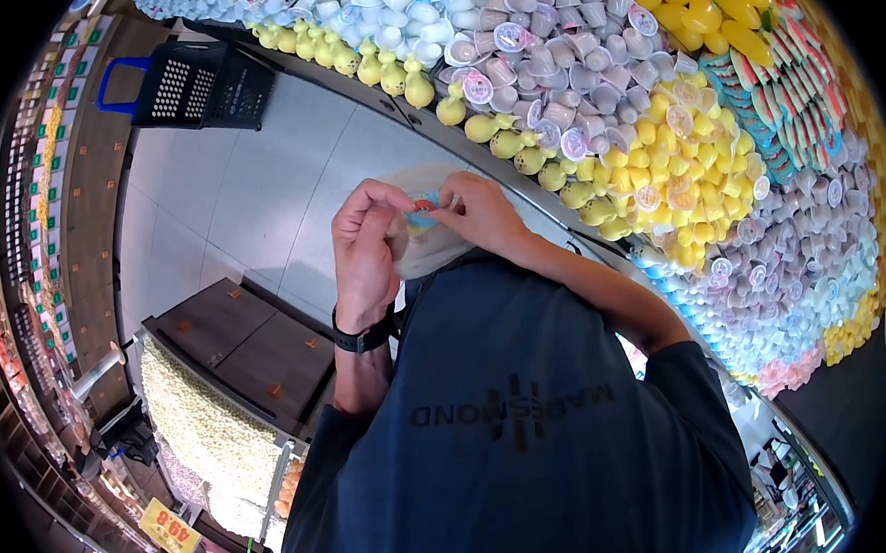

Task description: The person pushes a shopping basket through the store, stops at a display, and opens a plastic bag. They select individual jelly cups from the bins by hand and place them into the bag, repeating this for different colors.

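My left hand (365, 237), with a dark watch on its wrist, is closed with thumb and index finger pinched at the upper edge of a translucent plastic bag (427, 259). Opposite it, my right hand (482, 210) pinches the same bag near the top. Between the fingertips shows a small patch of red and blue (424, 205), apparently a printed packet or lid in or behind the bag; its kind cannot be made out. The bag hangs in front of my dark T-shirt (556, 413), and its lower part is partly hidden by my hands and shirt.
Heaped jelly cups (564, 73) and yellow pear-shaped containers (418, 87) fill the display ahead and right. A black basket (212, 86) with a blue handle rests on the tiled floor (268, 167). Dark cabinets (244, 336) and a bulk bin (195, 414) stand at left.
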`<state>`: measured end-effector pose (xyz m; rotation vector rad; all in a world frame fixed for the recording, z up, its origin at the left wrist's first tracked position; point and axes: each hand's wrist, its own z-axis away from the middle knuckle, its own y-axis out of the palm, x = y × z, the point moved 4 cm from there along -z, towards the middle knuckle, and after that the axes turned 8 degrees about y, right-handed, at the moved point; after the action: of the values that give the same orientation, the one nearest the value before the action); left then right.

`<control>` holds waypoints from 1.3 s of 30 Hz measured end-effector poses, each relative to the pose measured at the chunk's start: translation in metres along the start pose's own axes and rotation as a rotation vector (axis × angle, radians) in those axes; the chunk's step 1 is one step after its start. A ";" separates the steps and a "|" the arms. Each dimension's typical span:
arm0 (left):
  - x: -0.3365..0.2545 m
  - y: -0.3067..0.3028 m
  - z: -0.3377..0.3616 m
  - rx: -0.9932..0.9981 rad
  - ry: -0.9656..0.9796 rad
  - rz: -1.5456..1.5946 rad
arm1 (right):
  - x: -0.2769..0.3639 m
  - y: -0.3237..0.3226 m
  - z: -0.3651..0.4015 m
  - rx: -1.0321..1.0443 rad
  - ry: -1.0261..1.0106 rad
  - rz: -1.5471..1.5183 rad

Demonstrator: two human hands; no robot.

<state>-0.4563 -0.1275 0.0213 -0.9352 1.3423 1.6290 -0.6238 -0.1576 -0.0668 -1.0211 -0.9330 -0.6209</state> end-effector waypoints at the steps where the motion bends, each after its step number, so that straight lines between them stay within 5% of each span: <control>1: 0.000 0.001 0.000 0.001 -0.001 -0.001 | -0.001 0.001 0.001 -0.001 0.001 -0.001; 4: 0.000 -0.001 0.000 -0.065 0.037 0.017 | 0.002 0.003 0.004 -0.008 -0.026 -0.086; 6: -0.003 0.000 0.000 -0.057 0.090 0.036 | -0.003 0.003 0.005 0.009 0.232 -0.255; 9: -0.003 0.006 0.001 -0.056 0.073 0.070 | -0.006 0.012 0.004 -0.004 0.082 -0.241; 22: -0.001 0.011 0.003 0.004 0.034 0.061 | 0.007 -0.006 0.005 -0.061 0.018 -0.101; 24: -0.006 0.016 0.003 -0.009 0.061 0.057 | 0.014 -0.017 0.008 -0.190 -0.237 0.177; 30: 0.002 0.013 -0.001 0.029 0.018 0.056 | 0.000 -0.008 0.013 -0.127 -0.415 0.266; 34: -0.009 0.013 0.001 0.021 0.028 0.054 | -0.013 -0.026 0.018 -0.125 -0.275 0.299; 36: -0.008 0.016 0.004 -0.097 -0.032 0.021 | -0.024 -0.040 0.023 -0.205 -0.038 0.333; 39: -0.011 0.017 0.005 -0.046 -0.009 -0.006 | -0.044 -0.044 0.025 -0.363 -0.002 0.367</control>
<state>-0.4682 -0.1258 0.0386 -0.9567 1.2997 1.6641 -0.6890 -0.1521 -0.0814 -1.4760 -0.6204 -0.4871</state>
